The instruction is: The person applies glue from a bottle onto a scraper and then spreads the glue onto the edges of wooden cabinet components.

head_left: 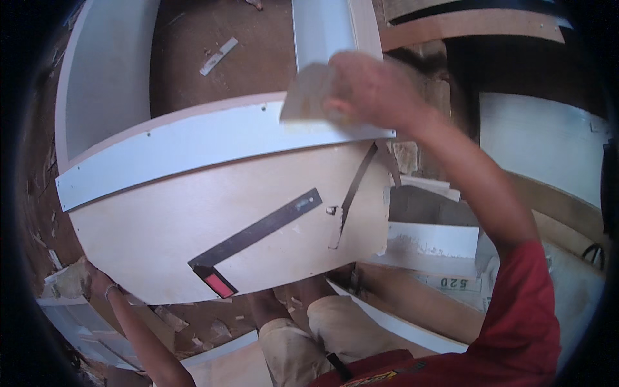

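My right hand (361, 87), blurred by motion, grips a flat, broad-bladed scraper (303, 97) over the right part of a long white strip (174, 149) with small holes, lying along a pale plywood panel (148, 245). A dark try square (258, 226) with a red inlay lies diagonally on the panel, and a long dark narrow tool (358, 180) lies near its right end. My left hand (100, 280) is at the panel's lower-left corner, beside a dirty greyish flat piece (71, 280); its fingers are partly hidden and too small to tell what they hold.
Upright white boards (109, 64) form a frame beyond the panel, with a scrap strip (218, 57) on the dirty brown floor (187, 84). Several boards and offcuts (432, 242) lie at the right and around my legs. A white sheet (541, 142) sits at the far right.
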`<state>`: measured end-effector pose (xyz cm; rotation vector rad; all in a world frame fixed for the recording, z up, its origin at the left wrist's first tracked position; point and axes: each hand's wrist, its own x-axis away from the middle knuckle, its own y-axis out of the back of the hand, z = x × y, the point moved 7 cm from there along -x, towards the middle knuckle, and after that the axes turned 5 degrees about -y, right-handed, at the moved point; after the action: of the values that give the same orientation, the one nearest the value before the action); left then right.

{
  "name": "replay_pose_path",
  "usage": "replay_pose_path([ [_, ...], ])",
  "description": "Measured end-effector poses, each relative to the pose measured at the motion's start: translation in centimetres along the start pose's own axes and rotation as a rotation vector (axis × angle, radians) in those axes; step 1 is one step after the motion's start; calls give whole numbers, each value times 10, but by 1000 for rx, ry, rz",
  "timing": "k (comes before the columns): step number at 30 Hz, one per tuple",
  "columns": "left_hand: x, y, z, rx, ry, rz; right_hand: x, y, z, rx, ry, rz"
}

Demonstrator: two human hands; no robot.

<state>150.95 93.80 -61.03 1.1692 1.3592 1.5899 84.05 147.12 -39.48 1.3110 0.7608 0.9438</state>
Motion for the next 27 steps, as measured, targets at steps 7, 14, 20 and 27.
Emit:
replay_pose_path([
  [7, -37, 6, 10, -148, -67, -125, 3, -16, 12, -53, 62, -55],
  [14, -40, 2, 19, -116, -19, -80, -29, 10, -22, 44, 86, -246],
  [20, -16, -9, -4, -199, -210, -11, 45, 6, -71, 78, 32, -72],
  [27, -19, 7, -8, -172, -162, -72, 56, 15, -89, 115, -55, -103],
])
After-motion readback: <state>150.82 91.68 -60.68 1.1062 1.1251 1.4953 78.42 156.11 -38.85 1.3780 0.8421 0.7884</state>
